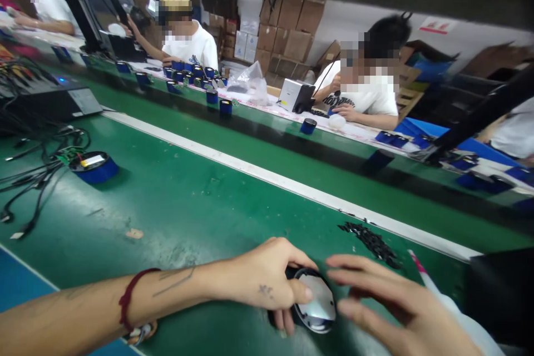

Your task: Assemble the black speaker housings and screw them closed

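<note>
1. The left hand [267, 283] gripped a round black disc [316, 305] with a silver face, thumb over its top edge and fingers curled beneath.
2. The disc sat low on the green mat [187, 206], at the near edge.
3. The right hand [387, 303] was spread loose just beside the disc, grasping nothing; blur hid whether it touched.
4. A red bracelet [131, 295] circled the left wrist.
5. Black screws [371, 242] lay heaped near, behind the right hand.
6. A blue puck [95, 167] and cables [33, 178] lay well apart, far left.

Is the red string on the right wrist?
No, the red string circles the wrist of the left hand, which grips the round part.
</note>
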`<move>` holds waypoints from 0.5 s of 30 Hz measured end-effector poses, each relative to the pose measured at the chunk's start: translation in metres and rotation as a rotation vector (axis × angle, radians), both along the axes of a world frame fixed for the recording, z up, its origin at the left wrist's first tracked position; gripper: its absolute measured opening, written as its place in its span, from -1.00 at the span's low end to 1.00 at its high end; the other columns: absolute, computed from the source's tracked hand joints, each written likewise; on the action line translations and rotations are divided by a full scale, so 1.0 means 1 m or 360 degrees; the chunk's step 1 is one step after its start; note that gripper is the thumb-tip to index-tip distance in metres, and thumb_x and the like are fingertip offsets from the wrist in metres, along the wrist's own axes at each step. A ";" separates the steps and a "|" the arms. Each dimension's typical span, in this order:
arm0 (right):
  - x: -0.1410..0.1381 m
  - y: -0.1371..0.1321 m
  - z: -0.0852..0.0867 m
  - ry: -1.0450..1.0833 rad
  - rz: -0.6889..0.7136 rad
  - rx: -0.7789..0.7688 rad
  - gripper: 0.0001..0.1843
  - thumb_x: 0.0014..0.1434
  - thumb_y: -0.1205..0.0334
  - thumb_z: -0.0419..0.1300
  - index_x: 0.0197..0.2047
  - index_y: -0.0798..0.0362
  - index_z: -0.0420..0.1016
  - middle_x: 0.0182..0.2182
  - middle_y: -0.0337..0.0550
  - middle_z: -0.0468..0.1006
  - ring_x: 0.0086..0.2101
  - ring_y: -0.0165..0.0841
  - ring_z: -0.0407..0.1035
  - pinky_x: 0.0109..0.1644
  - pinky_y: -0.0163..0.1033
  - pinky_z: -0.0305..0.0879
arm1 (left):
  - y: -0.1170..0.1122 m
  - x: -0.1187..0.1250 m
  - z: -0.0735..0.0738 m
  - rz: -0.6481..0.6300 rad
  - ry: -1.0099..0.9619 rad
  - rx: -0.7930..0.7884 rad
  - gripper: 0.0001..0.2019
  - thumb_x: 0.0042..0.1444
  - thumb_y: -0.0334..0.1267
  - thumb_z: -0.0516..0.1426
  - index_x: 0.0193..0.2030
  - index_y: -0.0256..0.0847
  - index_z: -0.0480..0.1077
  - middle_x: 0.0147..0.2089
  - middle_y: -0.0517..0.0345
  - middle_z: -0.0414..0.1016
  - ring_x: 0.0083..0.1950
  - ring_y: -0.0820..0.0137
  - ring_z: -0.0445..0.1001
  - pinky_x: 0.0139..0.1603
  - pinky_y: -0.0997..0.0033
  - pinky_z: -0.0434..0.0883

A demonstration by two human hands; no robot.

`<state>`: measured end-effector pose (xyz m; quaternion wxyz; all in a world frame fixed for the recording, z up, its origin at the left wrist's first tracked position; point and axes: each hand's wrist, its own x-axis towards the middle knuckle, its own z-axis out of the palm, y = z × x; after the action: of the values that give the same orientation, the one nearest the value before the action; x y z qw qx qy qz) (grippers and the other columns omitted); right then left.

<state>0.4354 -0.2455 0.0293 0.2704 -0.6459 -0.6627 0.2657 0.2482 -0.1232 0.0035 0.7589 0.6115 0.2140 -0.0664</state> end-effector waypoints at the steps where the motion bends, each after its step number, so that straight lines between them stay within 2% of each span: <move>1: 0.004 -0.001 0.000 0.0235 -0.0196 -0.0248 -0.70 0.13 0.02 0.29 -0.09 -0.07 0.57 -0.09 -0.13 0.55 -0.26 -0.37 0.53 -0.16 -0.43 0.51 | 0.000 0.000 -0.001 -0.0003 -0.0001 -0.0012 -0.54 0.12 -0.41 0.09 0.20 -0.37 0.29 -0.63 0.20 0.40 -0.64 0.44 0.43 -0.60 0.52 0.42; 3: 0.006 -0.001 -0.002 0.0700 -0.0451 -0.0684 -0.44 0.03 -0.11 0.34 -0.01 0.09 0.48 -0.20 -0.06 0.53 -0.41 -0.35 0.49 -0.38 -0.30 0.56 | 0.001 0.000 -0.003 -0.0003 -0.0007 -0.0010 -0.55 0.13 -0.40 0.09 0.19 -0.36 0.30 -0.64 0.20 0.40 -0.65 0.44 0.43 -0.61 0.53 0.42; 5: 0.004 0.003 -0.005 0.0998 -0.0411 -0.0974 -0.31 -0.09 -0.12 0.42 -0.03 0.21 0.43 -0.30 -0.06 0.50 -0.45 -0.33 0.46 -0.52 -0.29 0.51 | 0.002 -0.001 -0.005 -0.0001 -0.0001 -0.0005 -0.59 0.15 -0.39 0.08 0.16 -0.33 0.33 -0.63 0.19 0.40 -0.65 0.46 0.42 -0.61 0.55 0.41; 7: 0.000 0.010 -0.007 0.1107 -0.0312 -0.1091 -0.36 -0.13 -0.06 0.45 -0.14 0.26 0.44 -0.37 -0.06 0.50 -0.42 -0.32 0.48 -0.51 -0.34 0.48 | 0.003 -0.001 -0.006 0.0005 0.0019 -0.0043 -0.54 0.14 -0.39 0.09 0.21 -0.32 0.29 -0.62 0.19 0.41 -0.65 0.46 0.43 -0.61 0.55 0.42; 10: -0.008 0.022 -0.007 0.1093 -0.0350 -0.1142 -0.55 -0.11 0.09 0.42 -0.27 0.23 0.43 -0.50 -0.10 0.54 -0.52 -0.40 0.47 -0.48 -0.42 0.45 | 0.002 0.001 -0.005 0.0008 0.0007 -0.0044 -0.57 0.08 -0.37 0.14 0.14 -0.32 0.37 -0.61 0.18 0.41 -0.62 0.43 0.46 -0.62 0.54 0.43; 12: -0.016 0.024 -0.005 0.1063 -0.0381 -0.1082 -0.68 -0.12 0.22 0.36 -0.31 0.20 0.42 -0.52 -0.17 0.53 -0.55 -0.41 0.47 -0.47 -0.42 0.44 | -0.002 0.001 -0.005 0.0041 -0.0025 0.0044 -0.67 0.07 -0.30 0.16 0.00 -0.33 0.44 -0.59 0.16 0.43 -0.60 0.43 0.47 -0.62 0.57 0.42; 13: -0.020 0.023 -0.003 0.1028 -0.0385 -0.1019 -0.73 -0.13 0.25 0.32 -0.33 0.19 0.43 -0.52 -0.20 0.53 -0.57 -0.40 0.47 -0.49 -0.41 0.44 | -0.005 0.000 -0.006 0.0081 -0.0031 0.0091 -0.66 0.09 -0.23 0.17 -0.01 -0.33 0.44 -0.58 0.16 0.44 -0.59 0.44 0.47 -0.62 0.59 0.42; 15: -0.022 0.015 0.005 0.0848 -0.0426 -0.0801 -0.79 -0.12 0.27 0.31 -0.35 0.17 0.51 -0.50 -0.21 0.53 -0.56 -0.35 0.48 -0.53 -0.35 0.44 | -0.008 -0.003 -0.015 0.0150 0.0042 0.0108 -0.45 0.10 -0.04 0.18 0.15 -0.33 0.32 -0.59 0.16 0.46 -0.59 0.42 0.49 -0.62 0.62 0.41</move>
<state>0.4134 -0.2302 0.0347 0.2983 -0.6812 -0.3933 0.5407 0.2450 -0.1311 -0.0118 0.7372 0.6251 0.2547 -0.0313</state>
